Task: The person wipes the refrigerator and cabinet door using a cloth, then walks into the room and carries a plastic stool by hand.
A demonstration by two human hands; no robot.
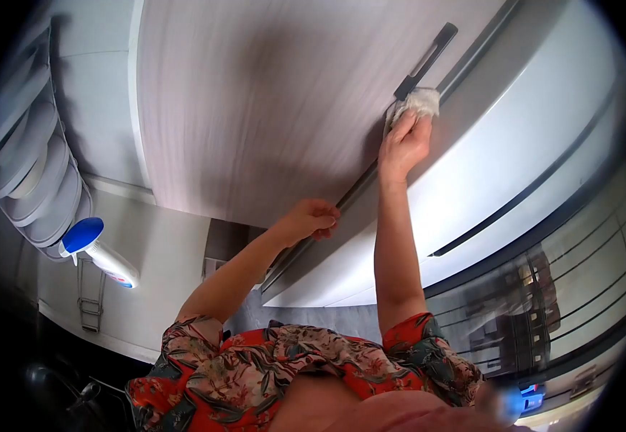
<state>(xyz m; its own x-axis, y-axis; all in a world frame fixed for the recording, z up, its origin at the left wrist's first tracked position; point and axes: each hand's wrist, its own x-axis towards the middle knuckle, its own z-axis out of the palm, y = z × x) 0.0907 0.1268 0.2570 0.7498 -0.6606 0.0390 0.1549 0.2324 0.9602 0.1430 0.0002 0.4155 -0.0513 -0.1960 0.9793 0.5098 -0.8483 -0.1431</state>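
A pale cloth [419, 105] is in my right hand [405, 144], held against the door edge just below a dark bar handle [428, 61]. The handle sits on a wood-grain cabinet door [255, 93]. My left hand [311, 220] is near the lower part of the same door edge, its fingers curled together. Whether anything is between those fingers cannot be made out. Both forearms reach up from floral sleeves.
At the left, a white spray bottle with a blue top [110, 259] is on a pale surface, beside grey hanging pockets [39, 173] and a metal rack [91, 299]. A white appliance door [500, 165] curves along the right. Grey floor [313, 317] shows below.
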